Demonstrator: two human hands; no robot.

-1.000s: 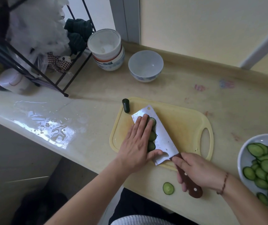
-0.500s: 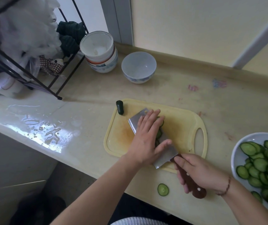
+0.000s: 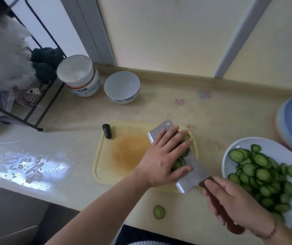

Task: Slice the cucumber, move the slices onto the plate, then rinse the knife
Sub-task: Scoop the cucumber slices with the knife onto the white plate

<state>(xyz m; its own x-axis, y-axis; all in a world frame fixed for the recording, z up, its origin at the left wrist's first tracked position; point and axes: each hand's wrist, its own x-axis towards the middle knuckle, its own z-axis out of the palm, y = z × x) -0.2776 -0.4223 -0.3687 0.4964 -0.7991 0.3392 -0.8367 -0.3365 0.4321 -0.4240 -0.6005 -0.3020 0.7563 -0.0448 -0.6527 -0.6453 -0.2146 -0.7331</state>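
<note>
A single cucumber slice point(image 3: 159, 212) is seen on the counter point(image 3: 81, 114) near the front edge, apart from both hands. The brown handle of the knife point(image 3: 193, 175) is gripped by the right hand point(image 3: 233, 200), fingers curled round it. The blade is laid flat over the cutting board point(image 3: 124, 156), carrying cucumber slices point(image 3: 180, 161) (partly hidden), which are pressed down by the spread, straight fingers of the left hand point(image 3: 163, 158). Just right of the blade, the plate point(image 3: 265, 144) is heaped with slices. A cucumber end point(image 3: 107, 133) lies at the board's far left corner.
</note>
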